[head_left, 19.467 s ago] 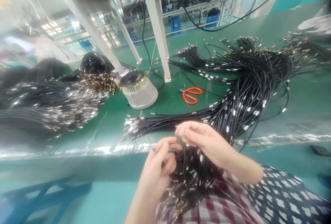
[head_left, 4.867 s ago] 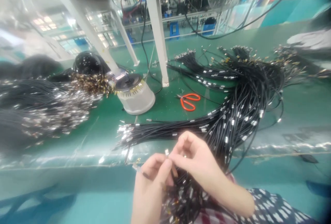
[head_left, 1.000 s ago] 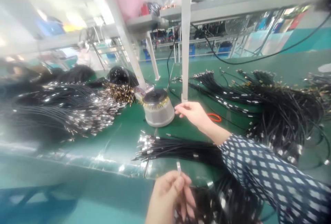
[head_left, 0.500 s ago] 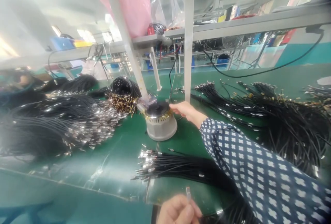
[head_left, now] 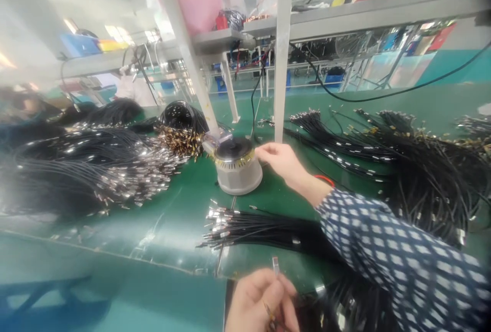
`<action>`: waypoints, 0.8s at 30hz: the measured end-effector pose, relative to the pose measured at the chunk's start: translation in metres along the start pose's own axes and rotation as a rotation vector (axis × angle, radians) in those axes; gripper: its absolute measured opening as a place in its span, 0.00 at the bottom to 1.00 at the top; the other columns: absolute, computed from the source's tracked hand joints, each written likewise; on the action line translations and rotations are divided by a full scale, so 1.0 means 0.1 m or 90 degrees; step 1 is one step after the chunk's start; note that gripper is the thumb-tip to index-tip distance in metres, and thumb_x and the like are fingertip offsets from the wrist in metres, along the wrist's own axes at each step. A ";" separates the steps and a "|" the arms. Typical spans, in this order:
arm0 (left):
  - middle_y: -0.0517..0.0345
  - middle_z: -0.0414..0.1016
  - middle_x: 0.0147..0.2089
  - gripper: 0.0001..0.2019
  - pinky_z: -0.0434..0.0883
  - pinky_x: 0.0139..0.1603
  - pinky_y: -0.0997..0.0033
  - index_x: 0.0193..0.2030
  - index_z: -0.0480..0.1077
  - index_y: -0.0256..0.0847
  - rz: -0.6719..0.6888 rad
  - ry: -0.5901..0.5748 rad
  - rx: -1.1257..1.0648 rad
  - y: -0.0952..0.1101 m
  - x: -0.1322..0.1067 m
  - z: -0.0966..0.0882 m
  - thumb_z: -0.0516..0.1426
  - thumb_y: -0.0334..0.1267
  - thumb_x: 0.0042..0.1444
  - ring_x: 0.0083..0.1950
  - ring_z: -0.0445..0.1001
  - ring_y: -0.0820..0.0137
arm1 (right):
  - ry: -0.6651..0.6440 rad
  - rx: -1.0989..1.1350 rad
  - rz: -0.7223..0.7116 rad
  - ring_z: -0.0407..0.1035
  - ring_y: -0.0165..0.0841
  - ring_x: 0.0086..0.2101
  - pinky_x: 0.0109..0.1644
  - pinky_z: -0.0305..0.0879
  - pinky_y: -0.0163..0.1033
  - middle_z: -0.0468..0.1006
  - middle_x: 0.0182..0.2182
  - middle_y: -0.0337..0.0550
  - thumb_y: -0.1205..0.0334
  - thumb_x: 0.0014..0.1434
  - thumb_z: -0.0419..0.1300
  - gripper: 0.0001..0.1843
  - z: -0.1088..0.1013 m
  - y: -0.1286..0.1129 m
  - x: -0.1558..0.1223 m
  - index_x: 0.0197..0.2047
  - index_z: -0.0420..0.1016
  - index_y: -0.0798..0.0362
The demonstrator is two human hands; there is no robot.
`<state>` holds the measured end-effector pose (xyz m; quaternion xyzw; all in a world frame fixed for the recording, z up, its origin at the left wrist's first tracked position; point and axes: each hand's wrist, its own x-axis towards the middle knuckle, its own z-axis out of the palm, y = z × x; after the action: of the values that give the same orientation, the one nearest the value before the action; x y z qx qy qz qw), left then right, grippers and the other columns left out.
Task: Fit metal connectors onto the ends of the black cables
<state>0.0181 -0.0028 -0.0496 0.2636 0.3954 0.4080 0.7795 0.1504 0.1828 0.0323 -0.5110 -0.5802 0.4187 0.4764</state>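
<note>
My right hand reaches across the green bench and its pinched fingertips touch the right rim of a round grey device with a black top and a ring of gold pieces. What the fingertips hold is too small to make out. Low at the frame's bottom, my left hand is closed on a thin black cable whose silver end sticks up above the fingers. A flat bundle of black cables with silver tips lies between the two hands.
Large heaps of black cables cover the left and right of the bench. Orange scissors peek out behind my right wrist. White frame posts rise behind the device. The bench's front edge runs below.
My right hand left the cable work near my body and reached out to the round device, where it now rests at the rim. The left hand stays low with the cable end.
</note>
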 end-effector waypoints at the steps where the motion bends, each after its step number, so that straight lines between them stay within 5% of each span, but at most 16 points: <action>1: 0.57 0.74 0.15 0.19 0.56 0.15 0.82 0.27 0.75 0.35 -0.009 0.005 -0.011 0.01 -0.02 0.03 0.67 0.52 0.45 0.13 0.65 0.79 | -0.031 0.023 0.021 0.69 0.31 0.36 0.43 0.63 0.37 0.77 0.34 0.43 0.58 0.58 0.60 0.10 -0.04 0.01 -0.16 0.35 0.76 0.57; 6: 0.56 0.76 0.17 0.18 0.56 0.13 0.84 0.30 0.73 0.35 -0.016 0.002 0.006 0.03 -0.11 0.11 0.66 0.51 0.47 0.14 0.71 0.75 | -0.168 0.115 0.143 0.64 0.27 0.28 0.34 0.60 0.34 0.73 0.25 0.38 0.57 0.51 0.65 0.11 -0.26 0.12 -1.08 0.27 0.74 0.57; 10: 0.55 0.76 0.17 0.16 0.58 0.13 0.84 0.30 0.73 0.36 0.010 -0.013 0.047 0.02 -0.16 0.15 0.63 0.49 0.51 0.14 0.70 0.75 | -0.215 0.238 0.253 0.62 0.26 0.27 0.34 0.59 0.33 0.72 0.24 0.36 0.56 0.47 0.70 0.14 -0.33 0.16 -1.55 0.26 0.73 0.57; 24: 0.57 0.75 0.17 0.12 0.60 0.17 0.80 0.31 0.73 0.36 0.036 0.012 0.154 0.09 -0.31 0.29 0.59 0.44 0.57 0.15 0.70 0.74 | -0.228 0.091 0.192 0.66 0.30 0.27 0.36 0.62 0.38 0.75 0.21 0.38 0.65 0.52 0.63 0.07 -0.34 0.02 -1.76 0.24 0.72 0.55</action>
<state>0.0272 -0.0268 -0.0151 0.3634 0.4412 0.3817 0.7263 0.1882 0.0080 0.0146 -0.4744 -0.5415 0.6088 0.3333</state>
